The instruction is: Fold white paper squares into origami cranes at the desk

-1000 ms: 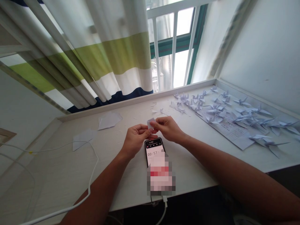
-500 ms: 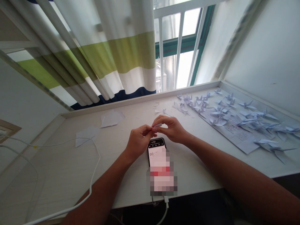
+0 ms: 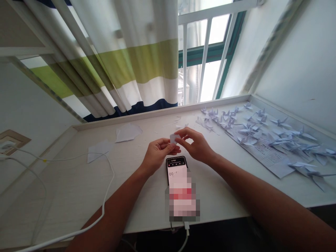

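Note:
A small folded piece of white paper (image 3: 173,139) is pinched between both hands above the far end of the phone. My left hand (image 3: 159,154) grips its lower left side, thumb on top and the other fingers beneath. My right hand (image 3: 195,142) holds its right side between thumb and fingertips. Directly below the hands lies a phone (image 3: 176,178) with a lit timer screen, partly blurred out. Folded paper cranes (image 3: 249,140) cover the right side of the white desk (image 3: 147,196), several of them resting on a printed sheet (image 3: 275,167).
Loose white paper sheets (image 3: 128,133) lie at the back left, with another sheet (image 3: 97,151) nearer. A white cable (image 3: 103,201) loops across the left side, and a charging plug (image 3: 187,225) joins the phone at the desk's front edge. Paper scraps (image 3: 181,126) sit behind my hands.
The folded paper has turned so more of its flat face shows between my fingers. My hands' grip on it has loosened and shifted slightly. The view has moved a little.

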`<state>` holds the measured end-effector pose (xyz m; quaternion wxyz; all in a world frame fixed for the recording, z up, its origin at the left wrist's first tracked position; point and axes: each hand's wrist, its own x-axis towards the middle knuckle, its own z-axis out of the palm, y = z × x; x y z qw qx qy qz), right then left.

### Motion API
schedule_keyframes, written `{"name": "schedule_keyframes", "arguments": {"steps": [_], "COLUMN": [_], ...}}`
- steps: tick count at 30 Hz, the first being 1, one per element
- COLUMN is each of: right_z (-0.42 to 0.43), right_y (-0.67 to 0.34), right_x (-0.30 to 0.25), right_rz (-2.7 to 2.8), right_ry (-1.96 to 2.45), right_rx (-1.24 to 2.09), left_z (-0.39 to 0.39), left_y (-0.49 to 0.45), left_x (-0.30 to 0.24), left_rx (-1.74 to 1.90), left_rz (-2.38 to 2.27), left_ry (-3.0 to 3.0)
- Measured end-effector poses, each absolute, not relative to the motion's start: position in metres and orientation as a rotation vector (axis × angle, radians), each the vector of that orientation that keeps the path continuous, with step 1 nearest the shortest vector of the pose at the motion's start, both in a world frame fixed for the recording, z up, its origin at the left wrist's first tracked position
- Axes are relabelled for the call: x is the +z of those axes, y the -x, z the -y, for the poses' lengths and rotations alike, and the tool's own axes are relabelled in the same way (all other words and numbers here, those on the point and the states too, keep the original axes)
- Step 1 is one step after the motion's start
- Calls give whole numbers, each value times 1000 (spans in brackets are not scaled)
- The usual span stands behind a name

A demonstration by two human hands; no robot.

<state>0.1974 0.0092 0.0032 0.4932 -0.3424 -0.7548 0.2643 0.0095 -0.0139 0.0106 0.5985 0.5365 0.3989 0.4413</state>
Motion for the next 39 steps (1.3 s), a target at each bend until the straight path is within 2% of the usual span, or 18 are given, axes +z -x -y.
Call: {"name": "schedule_keyframes", "arguments": {"steps": [11,24,31,39], "right_z": [-12,-11,-11,-7], "right_y": [-198,-194,-195,-194], "right_x": [1,-1,1,9], "right_rz": [1643,1706,1747,1748], "right_ry": [906,906,915,930], "right_rx": [842,794,853,913], "left_z": [15,17,15,13], "left_y": [-11,-8,-7,-7], "left_x": [7,16,16,9], "left_rx": [982,967,1090,1059], "left_rz": [-921,-1050,-1049,-1017], "left_ry": [-1206,-1080,-1174,-1197]}}
